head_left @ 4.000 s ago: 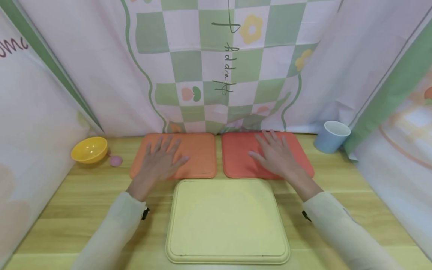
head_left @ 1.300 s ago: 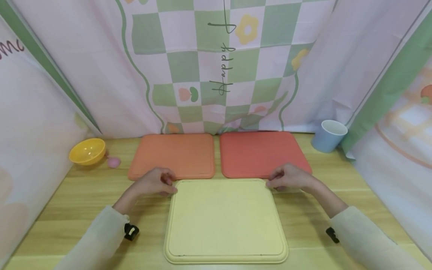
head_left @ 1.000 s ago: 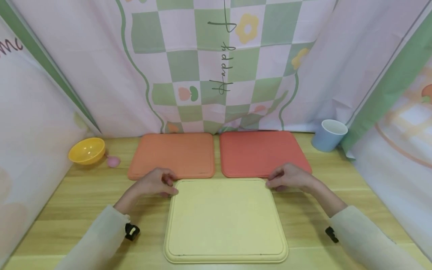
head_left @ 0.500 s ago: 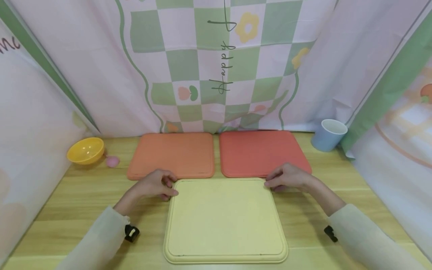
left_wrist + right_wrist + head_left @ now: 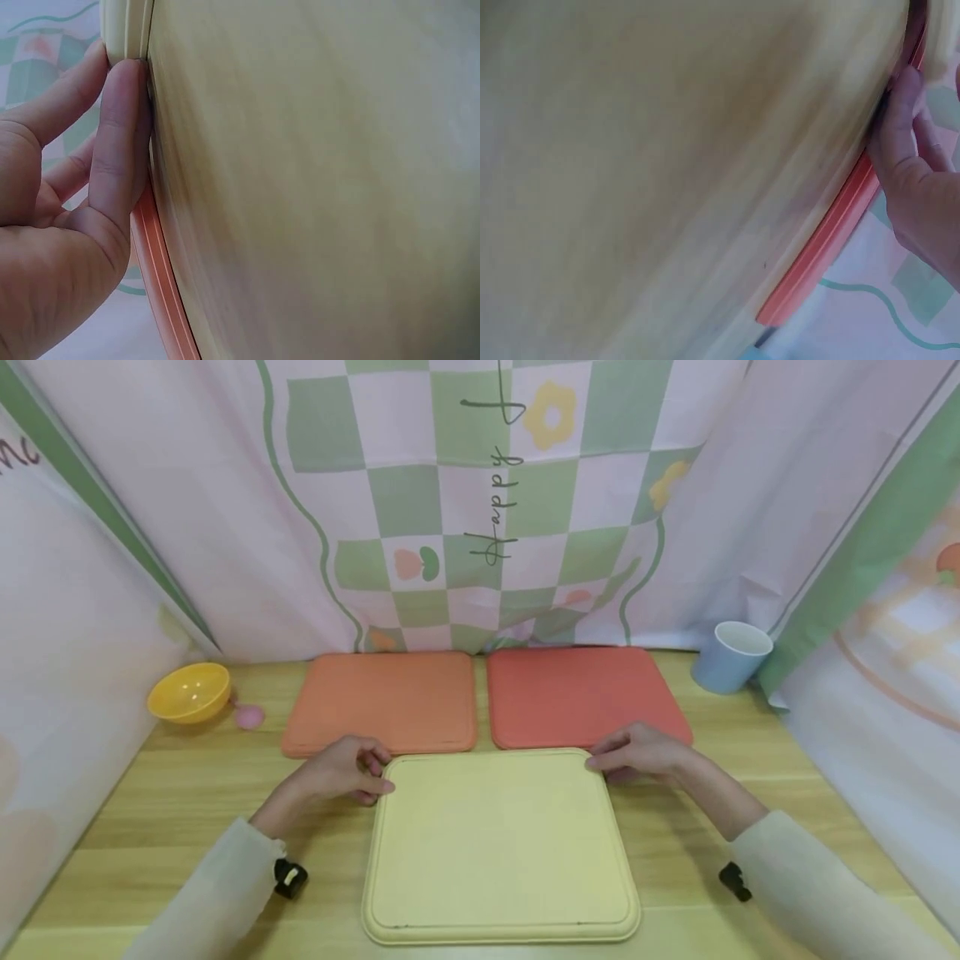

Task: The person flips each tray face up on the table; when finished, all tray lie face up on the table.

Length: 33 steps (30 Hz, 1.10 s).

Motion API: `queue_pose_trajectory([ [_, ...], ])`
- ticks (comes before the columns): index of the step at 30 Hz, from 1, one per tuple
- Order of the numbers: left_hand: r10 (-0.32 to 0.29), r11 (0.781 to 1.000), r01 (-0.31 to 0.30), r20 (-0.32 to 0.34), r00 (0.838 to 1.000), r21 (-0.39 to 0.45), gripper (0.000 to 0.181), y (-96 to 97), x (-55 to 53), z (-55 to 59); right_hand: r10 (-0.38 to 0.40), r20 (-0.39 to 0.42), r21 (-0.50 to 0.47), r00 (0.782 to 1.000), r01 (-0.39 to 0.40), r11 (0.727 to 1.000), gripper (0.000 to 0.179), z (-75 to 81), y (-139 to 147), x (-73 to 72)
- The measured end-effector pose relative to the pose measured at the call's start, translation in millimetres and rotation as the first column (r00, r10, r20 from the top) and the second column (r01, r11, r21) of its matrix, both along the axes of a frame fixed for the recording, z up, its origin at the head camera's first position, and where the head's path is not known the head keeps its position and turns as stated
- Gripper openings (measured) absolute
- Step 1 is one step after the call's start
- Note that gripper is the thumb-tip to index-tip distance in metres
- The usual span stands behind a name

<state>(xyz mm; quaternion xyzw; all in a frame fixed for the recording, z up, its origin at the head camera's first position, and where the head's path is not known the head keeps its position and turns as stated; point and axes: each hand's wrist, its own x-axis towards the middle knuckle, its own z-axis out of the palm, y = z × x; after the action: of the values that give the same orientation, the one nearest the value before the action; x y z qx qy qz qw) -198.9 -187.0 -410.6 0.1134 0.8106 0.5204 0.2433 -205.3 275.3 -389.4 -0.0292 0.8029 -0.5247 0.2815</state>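
A pale yellow rectangular board (image 5: 502, 843) with a rounded rim lies at the front of the wooden table, its far edge close to two other boards. At its far left corner my left hand (image 5: 341, 770) pinches the rim, thumb on top and fingers curled at the side. My right hand (image 5: 645, 752) pinches the far right corner likewise, and a narrow dark gap shows below the board there in the right wrist view. In the left wrist view, thumb and fingers meet the yellow board's edge (image 5: 126, 30). Behind are an orange board (image 5: 386, 702) and a red board (image 5: 585, 693).
A yellow bowl (image 5: 190, 693) stands at the back left, with a small pink round-ended thing (image 5: 250, 717) beside it. At the back right is a light blue cup (image 5: 727, 660). A checkered curtain (image 5: 487, 502) hangs behind the boards.
Both hands came back from spread over the orange and red boards to pinch the yellow board's far corners. Since half a second ago its far edge, mostly on the right, has risen slightly.
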Motion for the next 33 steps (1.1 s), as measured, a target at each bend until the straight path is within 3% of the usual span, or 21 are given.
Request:
queue_pose_trajectory([
  [7, -0.013, 1.000, 0.013, -0.005, 1.000, -0.013, 0.041, -1.9, -1.5, 1.6, -0.011, 0.043, -0.082, 0.999, 0.015, 0.997, 0.042, 10.0, -2.4, -5.7],
  [11, -0.032, 0.999, 0.030, -0.055, 0.998, -0.033, 0.039, -2.1, -4.0, 5.9, -0.038, 0.029, -0.121, 0.999, 0.041, 0.992, 0.048, 19.7, -3.3, -8.2],
  [15, -0.038, 0.997, 0.030, -0.125, 0.991, -0.066, 0.036, 1.7, -7.4, 12.9, -0.067, 0.021, -0.161, 0.998, 0.069, 0.985, 0.041, 28.0, -5.1, -9.7],
  [21, -0.052, 0.987, 0.011, -0.260, 0.964, -0.159, 0.041, 15.7, -12.0, 26.0, -0.111, 0.041, -0.223, 0.993, 0.117, 0.968, 0.021, 37.0, -10.0, -11.8],
  [24, -0.048, 0.986, 0.000, -0.290, 0.956, -0.165, 0.040, 26.8, -12.4, 33.9, -0.112, 0.046, -0.269, 0.993, 0.120, 0.956, 0.014, 41.8, -13.4, -12.9],
  [33, -0.046, 0.997, 0.014, -0.417, 0.908, -0.080, 0.023, 63.6, -16.9, 54.8, -0.123, 0.004, -0.377, 0.992, 0.116, 0.919, 0.030, 59.1, -27.0, -17.3],
])
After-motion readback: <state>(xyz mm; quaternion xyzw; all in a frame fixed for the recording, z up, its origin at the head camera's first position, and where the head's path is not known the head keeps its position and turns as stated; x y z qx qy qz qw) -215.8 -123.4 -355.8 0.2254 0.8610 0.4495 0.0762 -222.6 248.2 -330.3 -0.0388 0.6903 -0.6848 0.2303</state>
